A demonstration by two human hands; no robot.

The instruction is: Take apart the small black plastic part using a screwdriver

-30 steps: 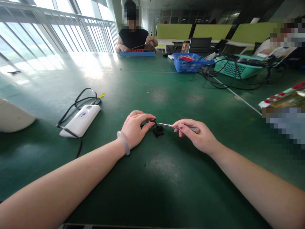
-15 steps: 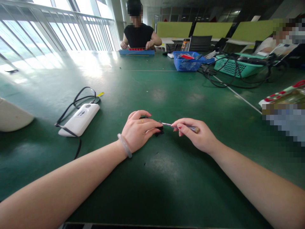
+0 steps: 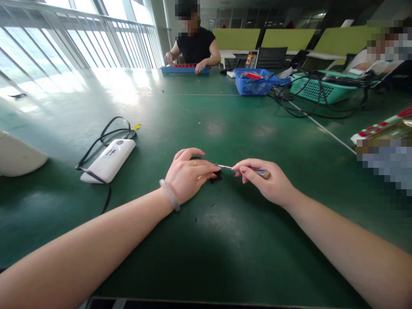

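My left hand (image 3: 188,174), with a ring and a pale bangle at the wrist, is closed over a small black part (image 3: 216,177) on the green table (image 3: 225,257). Most of the part is hidden under the fingers, so its kind does not show. My right hand (image 3: 262,178) grips a screwdriver (image 3: 259,172) by its handle. The metal shaft points left, nearly level, and its tip meets the black part beside my left fingertips.
On the left lie a white power bank (image 3: 111,161) with a black cord and a white rounded object (image 3: 19,154). A blue basket (image 3: 254,87) and a green basket (image 3: 317,93) with cables stand at the far right. Across the table a person handles a blue tray (image 3: 180,71).
My hands and the screwdriver hold nearly the same pose. The person across the table has leaned to the right and turned, one hand shifting along the blue tray.
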